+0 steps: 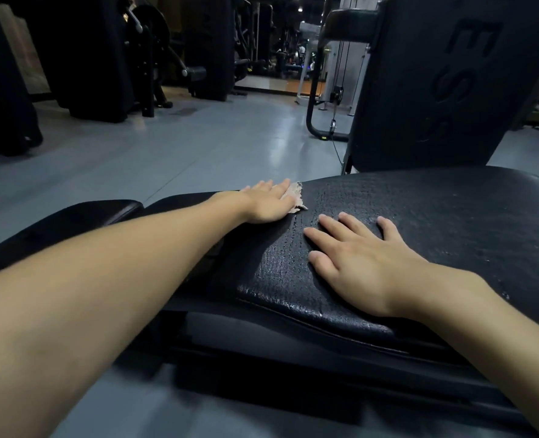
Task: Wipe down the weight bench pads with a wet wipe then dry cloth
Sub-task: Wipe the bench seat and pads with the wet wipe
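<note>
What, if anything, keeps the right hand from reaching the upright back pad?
Likely nothing, so yes. The right hand lies flat on the seat pad, and bare pad runs from its fingers to the back pad just behind.

Seat pad (419,222): cracked, glossy black vinyl; cloth (296,200) frayed.

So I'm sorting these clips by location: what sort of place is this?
Most likely a gym: a black bench pad in front, a cable machine beyond it, and weight machines along the grey floor.
</note>
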### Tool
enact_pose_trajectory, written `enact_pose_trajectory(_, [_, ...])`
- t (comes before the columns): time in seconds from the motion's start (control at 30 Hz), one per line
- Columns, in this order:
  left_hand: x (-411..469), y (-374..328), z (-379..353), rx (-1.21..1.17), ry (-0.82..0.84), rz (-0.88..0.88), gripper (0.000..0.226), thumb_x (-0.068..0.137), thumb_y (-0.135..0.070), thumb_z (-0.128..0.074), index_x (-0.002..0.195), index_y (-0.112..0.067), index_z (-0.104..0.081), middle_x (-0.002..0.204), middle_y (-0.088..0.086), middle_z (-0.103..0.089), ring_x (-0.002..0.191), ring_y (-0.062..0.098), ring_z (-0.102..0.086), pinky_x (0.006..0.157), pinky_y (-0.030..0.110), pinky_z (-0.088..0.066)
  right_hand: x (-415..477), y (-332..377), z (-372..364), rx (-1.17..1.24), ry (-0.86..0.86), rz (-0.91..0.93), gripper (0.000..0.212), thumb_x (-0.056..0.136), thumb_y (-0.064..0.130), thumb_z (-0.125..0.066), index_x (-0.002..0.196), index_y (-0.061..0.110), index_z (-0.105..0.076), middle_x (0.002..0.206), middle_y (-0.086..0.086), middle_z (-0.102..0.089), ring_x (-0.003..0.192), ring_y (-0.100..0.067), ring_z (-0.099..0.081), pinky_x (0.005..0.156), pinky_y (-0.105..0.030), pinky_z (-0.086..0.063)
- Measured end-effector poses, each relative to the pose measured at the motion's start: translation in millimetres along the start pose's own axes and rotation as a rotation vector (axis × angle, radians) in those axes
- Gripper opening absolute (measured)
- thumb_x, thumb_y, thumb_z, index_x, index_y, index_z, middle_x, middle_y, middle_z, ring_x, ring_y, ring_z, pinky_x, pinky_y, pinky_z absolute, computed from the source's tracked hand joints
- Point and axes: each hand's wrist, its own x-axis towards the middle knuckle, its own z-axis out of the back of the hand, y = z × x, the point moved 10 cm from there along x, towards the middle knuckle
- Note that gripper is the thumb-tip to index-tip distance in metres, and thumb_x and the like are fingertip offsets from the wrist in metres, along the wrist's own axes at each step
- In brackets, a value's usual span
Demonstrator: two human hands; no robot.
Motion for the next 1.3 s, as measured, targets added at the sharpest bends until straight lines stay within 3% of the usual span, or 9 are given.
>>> enact_pose_trajectory(0.37, [-139, -12, -17, 0.037, 0.009, -0.16, 0.058, 0.102, -0.051, -0.01, 0.154, -0.035, 0.007, 0.165, 0.0, 0.008, 0.149, 0.011, 0.012, 0.121, 0.033, 0.005, -4, 1, 5, 0.007, -0.011, -0.013, 0.052, 0.104, 0.047, -0.011, 0.154, 0.034, -0.017, 0.166, 0.005, -0.007, 0.152, -0.02, 0.0, 0.117, -0.063, 0.001])
enact_pose_trajectory(0.5, [-179, -13, -23, 0.076, 0.03, -0.202, 0.058, 0.102, -0.052, -0.01, 0.153, -0.036, 0.011, 0.164, -0.004, 0.012, 0.148, 0.008, 0.016, 0.121, 0.032, 0.006, -4, 14, 22, -0.06, -0.107, 0.046, 0.046, 0.104, 0.042, -0.026, 0.147, 0.031, -0.037, 0.16, 0.006, -0.025, 0.151, -0.019, -0.01, 0.117, -0.063, -0.004])
enact_pose_trajectory(0.63, [-196, -12, -23, 0.082, -0.008, -0.213, 0.059, 0.102, -0.052, -0.012, 0.154, -0.035, 0.01, 0.164, -0.004, 0.012, 0.148, 0.007, 0.017, 0.121, 0.029, 0.007, 2, 30, 35, 0.085, -0.177, 0.084, 0.047, 0.104, 0.038, -0.032, 0.15, 0.029, -0.034, 0.161, 0.009, -0.025, 0.151, -0.014, -0.013, 0.119, -0.058, -0.005])
enact_pose_trajectory(0.83, [-153, 6, -19, 0.044, 0.033, -0.13, 0.058, 0.101, -0.053, -0.011, 0.154, -0.038, 0.007, 0.164, 0.0, 0.012, 0.149, 0.01, 0.015, 0.121, 0.035, 0.007, 18, 30, -1, 0.059, 0.049, 0.01, 0.06, 0.102, 0.054, -0.011, 0.156, 0.027, -0.016, 0.166, 0.004, -0.002, 0.153, -0.019, 0.004, 0.118, -0.059, 0.003])
enact_pose_trajectory(1.13, [-15, 51, -3, 0.017, 0.004, 0.027, 0.061, 0.099, -0.054, -0.013, 0.155, -0.035, 0.004, 0.164, 0.01, 0.005, 0.151, 0.022, 0.008, 0.12, 0.042, 0.004, 17, 35, -6, -0.048, 0.025, 0.009, 0.072, 0.096, 0.063, -0.003, 0.157, 0.026, -0.002, 0.166, 0.004, 0.009, 0.152, -0.018, 0.01, 0.118, -0.059, 0.003])
enact_pose_trajectory(1.3, [13, 64, 4, -0.006, 0.014, 0.08, 0.074, 0.086, -0.066, -0.01, 0.155, -0.038, -0.002, 0.165, 0.002, -0.004, 0.152, 0.019, 0.0, 0.121, 0.048, 0.0, 20, 33, -8, -0.049, 0.023, 0.012, 0.072, 0.096, 0.064, -0.002, 0.157, 0.027, -0.001, 0.166, 0.003, 0.008, 0.152, -0.019, 0.01, 0.118, -0.06, 0.003])
